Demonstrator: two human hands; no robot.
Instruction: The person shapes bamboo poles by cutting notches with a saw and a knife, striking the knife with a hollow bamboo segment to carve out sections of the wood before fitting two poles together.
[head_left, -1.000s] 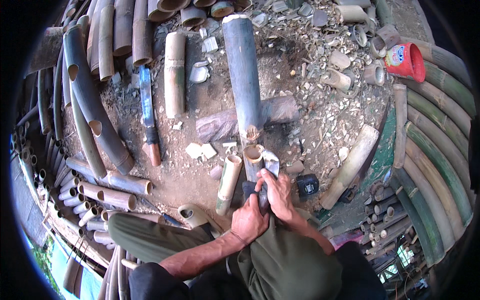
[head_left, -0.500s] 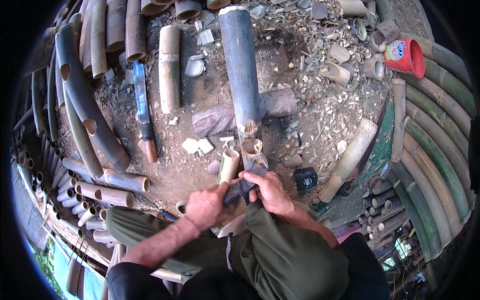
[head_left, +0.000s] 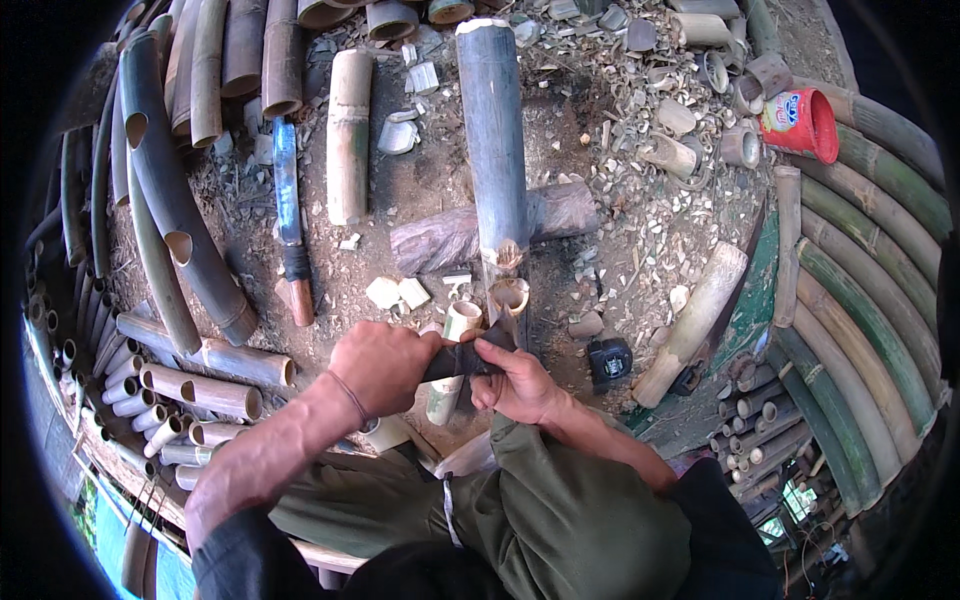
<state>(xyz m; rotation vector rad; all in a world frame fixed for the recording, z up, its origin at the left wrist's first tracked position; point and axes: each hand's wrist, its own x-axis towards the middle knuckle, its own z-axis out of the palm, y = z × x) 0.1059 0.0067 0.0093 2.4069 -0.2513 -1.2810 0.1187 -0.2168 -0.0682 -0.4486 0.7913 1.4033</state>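
Observation:
Both my hands are closed on a dark, flat, strip-like band [head_left: 450, 362], held taut between them above my green-trousered legs. My left hand [head_left: 380, 365] is a fist round its left end. My right hand [head_left: 515, 385] pinches its right part between thumb and fingers; a greyish pointed part sticks up there, and I cannot tell if it is a blade. Just behind the band, a pale short bamboo tube [head_left: 460, 320] is partly covered by it. Beyond my right hand is the open end of another bamboo piece [head_left: 510, 293], with a chipped rim.
A thick grey bamboo pole [head_left: 492, 140] rests across a short log [head_left: 425, 242]. A machete [head_left: 288, 190] lies at left, a tape measure [head_left: 608, 362] at right. Bamboo chips [head_left: 640, 215] litter the ground. Cut bamboo [head_left: 180, 200] lines the left, curved poles [head_left: 865, 310] the right, near a red container [head_left: 800, 124].
My left hand has moved left and up, drawing out more of the dark band. My right hand stays near the same place, its fingers more curled. The view has shifted slightly.

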